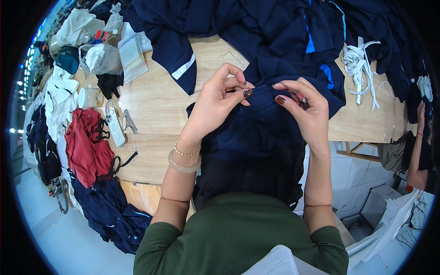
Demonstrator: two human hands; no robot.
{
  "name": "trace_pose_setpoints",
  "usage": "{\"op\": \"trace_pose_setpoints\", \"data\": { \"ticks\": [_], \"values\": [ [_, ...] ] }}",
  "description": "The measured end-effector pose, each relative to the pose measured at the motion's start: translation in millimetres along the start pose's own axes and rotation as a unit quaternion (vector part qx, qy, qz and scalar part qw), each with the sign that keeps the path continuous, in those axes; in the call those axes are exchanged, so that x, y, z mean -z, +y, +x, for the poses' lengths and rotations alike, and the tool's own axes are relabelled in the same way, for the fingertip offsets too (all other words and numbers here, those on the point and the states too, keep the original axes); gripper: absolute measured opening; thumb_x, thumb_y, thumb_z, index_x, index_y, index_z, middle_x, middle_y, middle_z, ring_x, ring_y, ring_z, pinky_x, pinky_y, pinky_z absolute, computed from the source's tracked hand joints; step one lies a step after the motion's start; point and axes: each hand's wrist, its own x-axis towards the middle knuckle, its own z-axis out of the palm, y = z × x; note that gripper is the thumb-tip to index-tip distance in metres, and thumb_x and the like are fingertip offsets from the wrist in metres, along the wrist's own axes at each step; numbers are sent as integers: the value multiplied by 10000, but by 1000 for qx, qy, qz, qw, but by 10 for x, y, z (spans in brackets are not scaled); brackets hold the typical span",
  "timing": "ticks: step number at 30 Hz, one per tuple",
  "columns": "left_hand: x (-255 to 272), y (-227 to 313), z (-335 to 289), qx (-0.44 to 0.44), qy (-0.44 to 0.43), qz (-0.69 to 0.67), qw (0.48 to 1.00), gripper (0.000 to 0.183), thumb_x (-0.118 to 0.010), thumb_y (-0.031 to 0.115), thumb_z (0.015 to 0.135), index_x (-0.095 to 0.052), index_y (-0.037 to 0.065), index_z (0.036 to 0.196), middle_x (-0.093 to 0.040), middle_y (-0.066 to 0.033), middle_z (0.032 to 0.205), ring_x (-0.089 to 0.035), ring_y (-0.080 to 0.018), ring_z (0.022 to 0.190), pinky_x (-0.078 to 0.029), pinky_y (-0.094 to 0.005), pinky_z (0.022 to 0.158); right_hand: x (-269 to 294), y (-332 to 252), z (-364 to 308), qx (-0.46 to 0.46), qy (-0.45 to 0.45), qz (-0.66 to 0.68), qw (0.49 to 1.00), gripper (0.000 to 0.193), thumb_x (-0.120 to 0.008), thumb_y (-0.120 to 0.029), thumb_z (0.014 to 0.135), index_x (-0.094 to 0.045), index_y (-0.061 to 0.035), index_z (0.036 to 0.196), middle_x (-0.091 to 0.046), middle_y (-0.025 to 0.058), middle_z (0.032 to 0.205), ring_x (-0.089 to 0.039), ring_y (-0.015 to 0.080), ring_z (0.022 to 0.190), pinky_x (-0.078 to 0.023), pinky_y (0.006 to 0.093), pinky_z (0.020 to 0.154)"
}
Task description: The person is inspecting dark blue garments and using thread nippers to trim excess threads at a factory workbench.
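A navy blue garment (256, 123) lies gathered over the near table edge and across my lap. My left hand (224, 94) is closed, its thumb and fingers pinching the garment along a stitched band or seam. My right hand (305, 103) is on the same band a little to the right, with thumb and forefinger bent close to the cloth. Something small, red and dark, shows among its curled fingers; I cannot make out what it is. The band runs between both hands.
More navy garments (270, 27) are heaped at the far side. White drawstrings (360, 64) lie right. To the left are a phone (115, 126), red cloth (89, 146), plastic bags (101, 57) and a jar (87, 97). Another person's arm (418, 146) shows at far right.
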Motion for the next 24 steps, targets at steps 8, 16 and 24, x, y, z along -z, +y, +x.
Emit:
{"op": "trace_pose_setpoints", "data": {
  "ticks": [8,16,24],
  "values": [
    [27,-30,63,23,8,-32,999,186,-585,-61,918,-436,33,978,-677,-170,970,-650,-118,818,-570,-226,717,-181,128,68,49,-20,-94,994,215,-689,112,721,-672,12,911,-507,46,725,-498,125,628,-375,260,554],
    [-26,10,29,-7,-5,76,997,122,-575,-74,898,-594,-22,1007,-604,-78,1056,-605,-93,877,-544,-230,758,-33,16,188,-130,-90,74,985,162,-677,-112,890,-632,43,887,-582,2,787,-510,65,742,-412,213,695],
    [-67,-25,65,-75,4,156,985,156,-625,-52,881,-652,-41,1034,-544,-45,1105,-601,-93,876,-534,-213,755,-94,-55,298,-139,-123,133,973,154,-670,-148,908,-639,2,905,-612,-6,830,-509,47,772,-417,202,713]
  ]
}}
